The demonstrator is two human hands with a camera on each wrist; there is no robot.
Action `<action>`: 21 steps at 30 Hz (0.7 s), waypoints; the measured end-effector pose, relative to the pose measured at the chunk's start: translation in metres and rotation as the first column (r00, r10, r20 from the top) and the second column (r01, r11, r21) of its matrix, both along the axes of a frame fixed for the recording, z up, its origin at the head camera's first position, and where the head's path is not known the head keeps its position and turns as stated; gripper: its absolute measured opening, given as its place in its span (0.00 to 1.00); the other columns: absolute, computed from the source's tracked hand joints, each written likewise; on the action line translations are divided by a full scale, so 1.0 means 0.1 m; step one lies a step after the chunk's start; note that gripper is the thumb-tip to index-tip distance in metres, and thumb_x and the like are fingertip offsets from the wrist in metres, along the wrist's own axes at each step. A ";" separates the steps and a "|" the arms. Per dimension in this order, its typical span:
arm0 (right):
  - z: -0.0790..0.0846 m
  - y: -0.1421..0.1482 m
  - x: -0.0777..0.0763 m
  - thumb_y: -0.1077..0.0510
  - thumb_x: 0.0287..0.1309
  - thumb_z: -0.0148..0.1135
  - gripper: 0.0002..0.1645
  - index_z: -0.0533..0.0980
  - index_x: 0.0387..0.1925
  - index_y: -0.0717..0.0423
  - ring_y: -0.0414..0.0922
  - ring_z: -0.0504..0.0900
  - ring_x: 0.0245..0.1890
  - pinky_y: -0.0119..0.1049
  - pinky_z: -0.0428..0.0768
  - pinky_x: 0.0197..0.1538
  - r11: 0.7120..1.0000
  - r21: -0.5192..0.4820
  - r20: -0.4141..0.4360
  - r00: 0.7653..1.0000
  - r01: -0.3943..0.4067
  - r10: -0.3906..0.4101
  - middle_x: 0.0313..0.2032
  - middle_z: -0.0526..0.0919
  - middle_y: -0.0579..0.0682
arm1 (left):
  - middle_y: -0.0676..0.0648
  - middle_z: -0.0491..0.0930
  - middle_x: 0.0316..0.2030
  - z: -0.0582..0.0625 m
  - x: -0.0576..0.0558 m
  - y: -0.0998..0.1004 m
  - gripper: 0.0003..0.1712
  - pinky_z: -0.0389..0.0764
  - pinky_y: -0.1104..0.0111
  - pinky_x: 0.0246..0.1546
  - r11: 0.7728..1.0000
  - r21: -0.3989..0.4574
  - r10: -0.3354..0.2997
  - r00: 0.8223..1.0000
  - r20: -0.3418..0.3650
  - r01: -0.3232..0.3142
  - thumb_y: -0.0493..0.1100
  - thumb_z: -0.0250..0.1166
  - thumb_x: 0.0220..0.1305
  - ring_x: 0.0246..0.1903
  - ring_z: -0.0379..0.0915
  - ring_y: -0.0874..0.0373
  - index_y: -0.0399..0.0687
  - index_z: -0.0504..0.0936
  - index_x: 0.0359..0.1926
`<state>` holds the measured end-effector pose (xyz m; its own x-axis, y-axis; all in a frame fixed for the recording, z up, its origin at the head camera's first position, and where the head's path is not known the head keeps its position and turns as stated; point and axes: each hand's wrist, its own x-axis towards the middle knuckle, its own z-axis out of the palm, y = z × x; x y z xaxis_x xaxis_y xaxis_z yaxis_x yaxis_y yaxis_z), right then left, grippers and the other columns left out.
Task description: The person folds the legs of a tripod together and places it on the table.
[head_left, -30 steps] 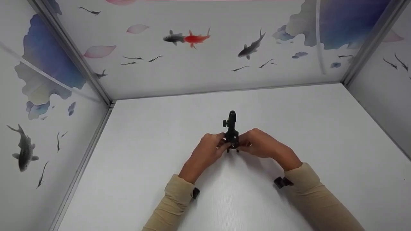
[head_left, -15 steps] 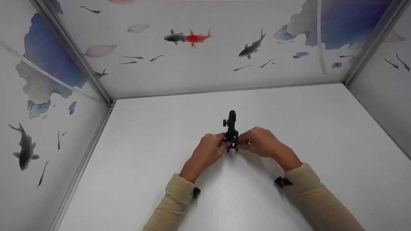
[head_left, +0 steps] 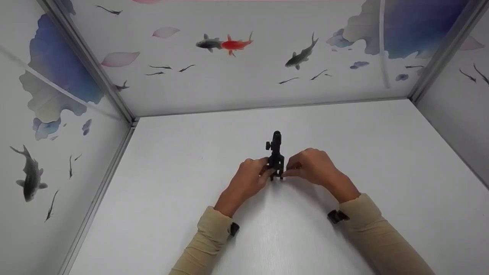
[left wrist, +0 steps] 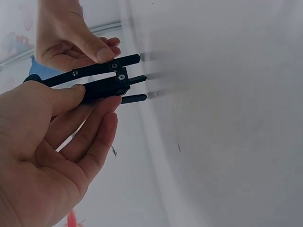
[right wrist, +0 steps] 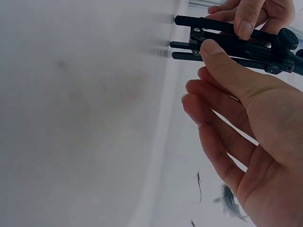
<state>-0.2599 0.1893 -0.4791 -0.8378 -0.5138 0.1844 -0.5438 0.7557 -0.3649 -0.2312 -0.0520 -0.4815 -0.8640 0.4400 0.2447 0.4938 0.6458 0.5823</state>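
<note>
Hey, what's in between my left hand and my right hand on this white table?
A black three-legged stand is between your left hand and right hand. The head view shows it.

In the head view, the right hand (head_left: 315,167) is displaced slightly outward from the black tripod (head_left: 276,147), its upper fingers (head_left: 295,159) now separated from the tripod's side by a visible gap, leaving the right-side leg (head_left: 282,163) more exposed than before.
</note>
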 end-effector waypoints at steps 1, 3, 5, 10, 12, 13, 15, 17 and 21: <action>0.00 0.00 0.00 0.43 0.55 0.84 0.10 0.93 0.34 0.41 0.34 0.87 0.32 0.38 0.80 0.36 1.000 0.003 -0.009 1.000 0.010 -0.010 0.29 0.93 0.34 | 0.45 0.93 0.42 0.00 0.00 0.00 0.12 0.88 0.67 0.43 1.000 -0.002 0.001 1.000 -0.001 -0.001 0.42 0.67 0.79 0.42 0.90 0.57 0.41 0.89 0.54; 0.01 -0.01 0.00 0.42 0.53 0.85 0.11 0.93 0.33 0.41 0.34 0.86 0.30 0.38 0.79 0.34 1.000 0.004 -0.030 0.999 0.026 -0.026 0.28 0.93 0.35 | 0.45 0.93 0.41 0.00 0.01 0.00 0.12 0.86 0.68 0.41 1.000 -0.008 0.006 1.000 -0.003 -0.006 0.43 0.67 0.79 0.40 0.89 0.59 0.40 0.88 0.54; 0.01 -0.03 0.01 0.42 0.51 0.86 0.12 0.92 0.31 0.42 0.34 0.84 0.29 0.37 0.78 0.33 0.999 0.005 -0.058 0.998 0.039 -0.039 0.27 0.92 0.36 | 0.45 0.93 0.41 0.00 0.01 0.00 0.12 0.84 0.70 0.39 1.000 -0.013 0.009 1.000 -0.003 -0.009 0.43 0.66 0.79 0.38 0.86 0.61 0.40 0.88 0.54; 0.02 -0.06 0.04 0.41 0.49 0.87 0.14 0.92 0.29 0.44 0.34 0.83 0.25 0.35 0.76 0.29 0.999 0.015 -0.128 0.991 0.040 -0.038 0.25 0.91 0.38 | 0.46 0.94 0.42 0.01 0.01 -0.01 0.11 0.82 0.71 0.38 1.000 -0.011 0.012 1.000 0.010 -0.012 0.42 0.66 0.79 0.37 0.84 0.63 0.41 0.88 0.54; 0.02 -0.08 0.05 0.42 0.51 0.86 0.13 0.92 0.30 0.44 0.34 0.84 0.26 0.35 0.77 0.29 1.000 0.017 -0.127 0.992 0.022 -0.020 0.25 0.92 0.38 | 0.46 0.94 0.43 0.01 0.01 -0.01 0.10 0.83 0.70 0.39 1.000 -0.012 0.011 1.000 0.013 -0.011 0.42 0.66 0.79 0.39 0.87 0.62 0.42 0.88 0.54; 0.03 -0.08 0.05 0.43 0.52 0.86 0.12 0.92 0.30 0.44 0.34 0.84 0.27 0.35 0.78 0.29 1.000 0.016 -0.115 0.993 0.009 -0.007 0.26 0.92 0.38 | 0.46 0.94 0.43 0.01 0.00 -0.01 0.10 0.84 0.70 0.40 1.000 -0.013 0.012 1.000 0.014 -0.012 0.41 0.66 0.79 0.40 0.87 0.62 0.42 0.88 0.54; 0.03 -0.08 0.06 0.45 0.54 0.85 0.10 0.92 0.31 0.44 0.34 0.85 0.28 0.36 0.79 0.31 1.000 0.013 -0.079 0.997 -0.019 0.020 0.26 0.92 0.37 | 0.47 0.93 0.42 0.01 0.00 -0.01 0.10 0.84 0.69 0.40 1.000 -0.021 0.012 1.000 0.009 -0.011 0.42 0.66 0.79 0.40 0.87 0.61 0.43 0.88 0.53; 0.04 -0.08 0.07 0.47 0.57 0.84 0.08 0.93 0.32 0.45 0.34 0.86 0.30 0.36 0.81 0.34 0.998 0.004 -0.031 0.998 -0.055 0.055 0.27 0.92 0.36 | 0.47 0.93 0.40 0.01 0.00 -0.01 0.09 0.83 0.68 0.39 0.999 -0.031 0.011 1.000 0.003 -0.011 0.42 0.67 0.79 0.38 0.84 0.61 0.43 0.88 0.53; 0.05 -0.09 0.07 0.51 0.61 0.82 0.05 0.93 0.34 0.46 0.33 0.85 0.31 0.35 0.82 0.36 0.993 -0.010 0.027 0.993 -0.114 0.115 0.28 0.92 0.36 | 0.48 0.92 0.37 0.00 0.00 0.00 0.09 0.79 0.68 0.37 0.998 -0.061 0.022 1.000 -0.014 -0.023 0.42 0.67 0.78 0.34 0.76 0.61 0.44 0.89 0.52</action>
<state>-0.2525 0.1807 -0.4736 -0.7784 -0.6053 0.1666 -0.6162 0.6861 -0.3867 -0.2309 -0.0520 -0.4811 -0.8708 0.4349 0.2293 0.4861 0.6914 0.5345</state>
